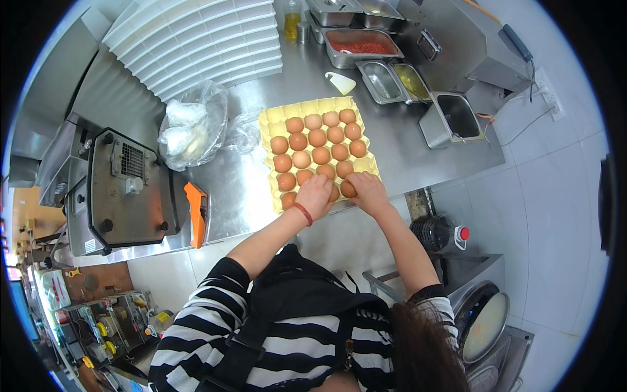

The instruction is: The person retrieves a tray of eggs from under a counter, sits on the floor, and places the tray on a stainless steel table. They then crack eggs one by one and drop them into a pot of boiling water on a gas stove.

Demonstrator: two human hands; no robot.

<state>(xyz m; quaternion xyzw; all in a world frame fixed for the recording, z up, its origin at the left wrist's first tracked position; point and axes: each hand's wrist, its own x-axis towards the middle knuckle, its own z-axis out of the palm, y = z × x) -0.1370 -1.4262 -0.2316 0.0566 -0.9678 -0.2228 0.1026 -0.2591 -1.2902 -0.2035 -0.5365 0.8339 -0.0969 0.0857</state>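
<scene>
A yellow egg tray (368,166) filled with several rows of brown eggs (321,156) lies on the steel counter before me, close to its front edge. My left hand (315,196), with a red band at the wrist, rests on eggs in the front rows, its fingers bent over them and partly hiding them; whether it grips one is unclear. At the tray's front right, my right hand (368,192) has its fingers around a brown egg (349,189). Some cups show no egg along the back row and the right side. Behind the tray lies a white plastic scoop (341,83).
Stacked white plastic trays (205,44) stand at the back left, near a clear plastic bag (191,127) with white contents. A steel machine (130,196) and an orange-handled tool (197,215) are at left. Steel food pans (343,60) stand at the back right, a deep steel container (433,125) nearer.
</scene>
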